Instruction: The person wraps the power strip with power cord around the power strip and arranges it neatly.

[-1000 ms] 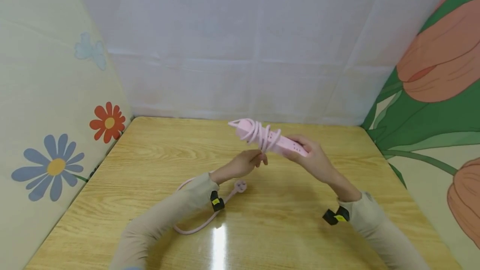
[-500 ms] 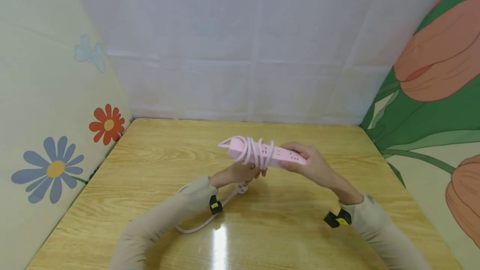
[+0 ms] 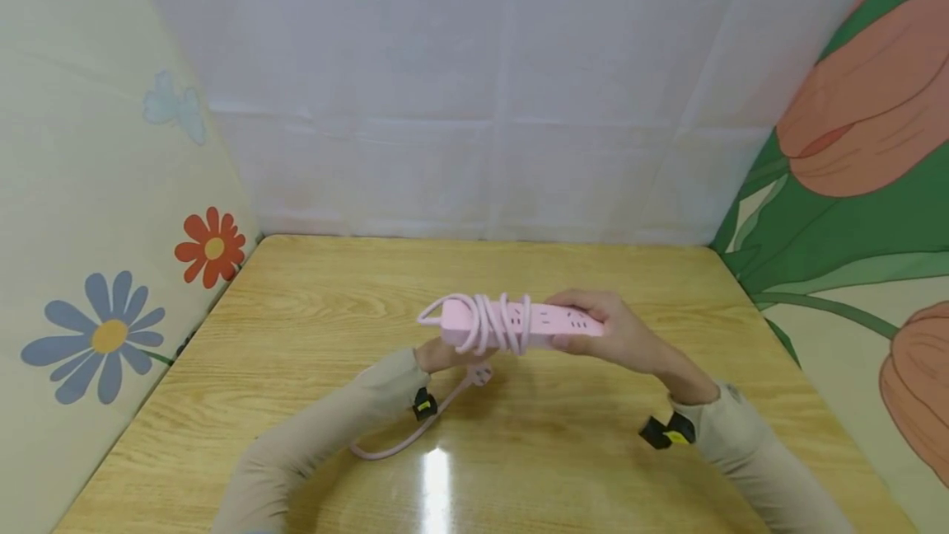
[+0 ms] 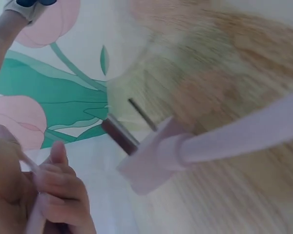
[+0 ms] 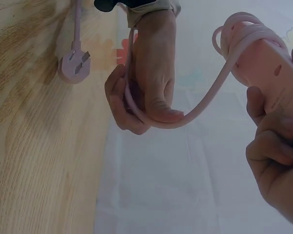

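Note:
A pink power strip (image 3: pixel 544 318) is held above the table by my right hand (image 3: pixel 614 331), thumb in front and fingers behind its right end. Several turns of its pink cord (image 3: pixel 483 321) wrap the left half. Below the strip, my left hand (image 3: pixel 439 354) is mostly hidden in the head view. The right wrist view shows that left hand (image 5: pixel 155 73) with a loop of cord (image 5: pixel 205 103) between thumb and curled fingers. The plug (image 3: pixel 479 373) is at the cord's free end, metal prongs bare; in the left wrist view the plug (image 4: pixel 154 158) looms large.
The wooden table (image 3: pixel 593 452) spans the lower view. A white cloth (image 3: pixel 415 105) stands behind it, with a flower-printed cloth (image 3: pixel 67 188) on the left and a tulip-printed one (image 3: pixel 853 213) on the right.
The power strip has come down and toward me, turning nearly level. My left hand has gone from in front of the strip to underneath it, taking the cord along.

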Available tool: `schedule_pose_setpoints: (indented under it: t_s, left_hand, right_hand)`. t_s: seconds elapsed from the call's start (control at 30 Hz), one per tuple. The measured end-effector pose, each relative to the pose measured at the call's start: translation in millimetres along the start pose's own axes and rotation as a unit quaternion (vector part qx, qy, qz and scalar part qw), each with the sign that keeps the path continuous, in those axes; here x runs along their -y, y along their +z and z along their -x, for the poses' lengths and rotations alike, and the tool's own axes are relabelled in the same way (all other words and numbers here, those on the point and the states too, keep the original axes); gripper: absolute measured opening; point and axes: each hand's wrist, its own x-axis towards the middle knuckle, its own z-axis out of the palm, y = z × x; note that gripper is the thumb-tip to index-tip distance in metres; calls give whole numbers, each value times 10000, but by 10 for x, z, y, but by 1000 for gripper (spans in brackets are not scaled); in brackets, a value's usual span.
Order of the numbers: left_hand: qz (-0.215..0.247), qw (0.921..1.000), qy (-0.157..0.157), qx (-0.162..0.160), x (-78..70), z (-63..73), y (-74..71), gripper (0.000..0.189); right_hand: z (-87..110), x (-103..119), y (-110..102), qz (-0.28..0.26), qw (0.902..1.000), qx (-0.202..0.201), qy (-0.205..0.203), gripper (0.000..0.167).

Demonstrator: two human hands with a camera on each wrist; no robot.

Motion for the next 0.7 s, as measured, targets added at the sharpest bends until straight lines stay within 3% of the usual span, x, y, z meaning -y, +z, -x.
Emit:
schedule_pose_setpoints:
  t_s: [0.03, 0.07, 0.1, 0.13, 0.2, 0.23, 0.27, 0.3, 0.33, 0.37, 0.53, 0.7]
  left_hand:
    - [224, 9984, -212, -471, 127, 94, 13, 35]
    - [1075, 9917, -101, -703, 297, 163, 22, 37]
    - [2099, 9760, -264, -521, 294, 168, 11, 37]
    - [2218, 9737, -132, -508, 173, 93, -10, 35]
    - [1619, 9829, -642, -600, -115, -110, -47, 35]
    - [1106, 9869, -988, -632, -318, -215, -71, 36]
    - [735, 9873, -1237, -668, -462, -304, -94, 32]
    - [-474, 9813, -1692, -786, -655, -396, -118, 25]
    - [-1264, 9700, -1851, -942, -683, -457, -132, 21]
    - [-1534, 9598, -2165, -919, -608, -469, -137, 17]
    - [-1852, 9562, -2001, -1063, -592, -575, -197, 15]
    - [-2026, 9486, -1980, -1410, -606, -577, -201, 13]
  right_hand:
    - [2, 7, 1, 12, 10000, 40, -7, 39]
    - [6, 13, 0, 44, 10000, 77, 16, 39]
    - [9, 18, 2, 57, 9999, 126, 23, 39]
    - [12, 20, 2, 57, 9998, 187, 49, 38]
    - [20, 29, 0, 29, 9993, 354, 82, 37]
    - [21, 30, -1, 14, 9989, 450, 96, 36]
    - [23, 31, -3, 17, 9985, 540, 108, 36]
    - [21, 33, -4, 36, 9980, 627, 99, 34]
    - [21, 37, -8, 81, 9974, 709, 88, 34]
    - [21, 39, -12, 142, 9968, 778, 54, 33]
    - [16, 19, -30, 328, 9936, 1079, -66, 30]
    - [27, -47, -51, 335, 9908, 1304, 155, 27]
